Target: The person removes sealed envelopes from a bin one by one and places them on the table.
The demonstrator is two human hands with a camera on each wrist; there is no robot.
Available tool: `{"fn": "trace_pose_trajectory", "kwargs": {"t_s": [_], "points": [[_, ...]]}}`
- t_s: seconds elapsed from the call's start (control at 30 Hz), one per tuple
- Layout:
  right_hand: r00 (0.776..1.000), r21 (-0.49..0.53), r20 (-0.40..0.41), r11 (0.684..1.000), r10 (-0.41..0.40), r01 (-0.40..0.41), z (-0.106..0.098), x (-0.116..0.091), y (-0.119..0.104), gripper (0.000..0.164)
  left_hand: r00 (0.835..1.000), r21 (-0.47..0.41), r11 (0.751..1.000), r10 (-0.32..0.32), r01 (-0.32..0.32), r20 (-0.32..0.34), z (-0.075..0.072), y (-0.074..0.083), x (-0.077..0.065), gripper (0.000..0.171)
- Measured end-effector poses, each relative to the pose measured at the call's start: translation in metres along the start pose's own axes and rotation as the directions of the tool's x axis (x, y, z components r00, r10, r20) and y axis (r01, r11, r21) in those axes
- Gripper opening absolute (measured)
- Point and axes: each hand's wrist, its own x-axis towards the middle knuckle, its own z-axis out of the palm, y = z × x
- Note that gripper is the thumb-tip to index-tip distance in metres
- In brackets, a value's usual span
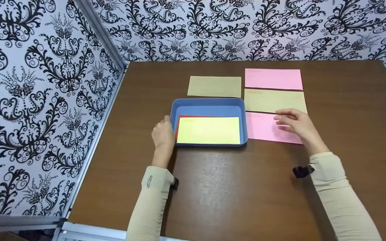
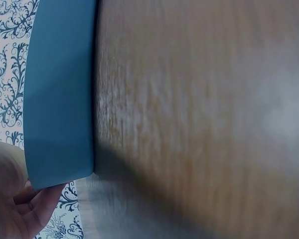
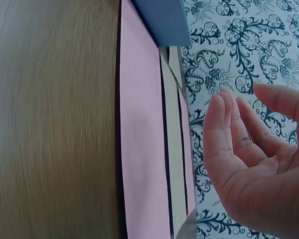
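My left hand [image 1: 164, 134] grips the left side of a shallow blue tray [image 1: 209, 102]; in the left wrist view its fingers [image 2: 42, 209] are at the tray's corner, partly hidden by the wall. Inside the tray lies a yellow envelope [image 1: 208, 130], with a red edge [image 1: 177, 129] showing from beneath it. My right hand [image 1: 295, 125] hovers over the near pink envelope [image 1: 260, 127], holding nothing. Its fingers [image 3: 218, 129] are loosely bent, the thumb apart from them. The pink envelope's left end meets the tray's right wall in the head view.
Behind the near pink envelope lie a tan envelope [image 1: 270, 100] and a farther pink one [image 1: 273, 79]. Another tan envelope [image 1: 214, 86] lies just behind the tray. Patterned walls [image 1: 213, 30] border the brown table [image 1: 219, 190] at the back and left.
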Motion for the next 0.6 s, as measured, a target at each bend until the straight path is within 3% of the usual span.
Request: {"fn": "trace_pose_trajectory", "kwargs": {"t_s": [0.27, 0.6], "points": [[1.000, -0.059, 0.015, 0.998, 0.010, -0.009, 0.023, -0.001, -0.004, 0.047, 1.000, 0.003, 1.000, -0.001, 0.001, -0.011, 0.000, 0.001, 0.001, 0.022], [0.998, -0.092, 0.034, 0.995, 0.044, -0.041, 0.049, 0.002, -0.006, 0.048, 0.999, -0.027, 0.999, -0.028, 0.029, 0.022, -0.002, 0.000, 0.003, 0.021]]}}
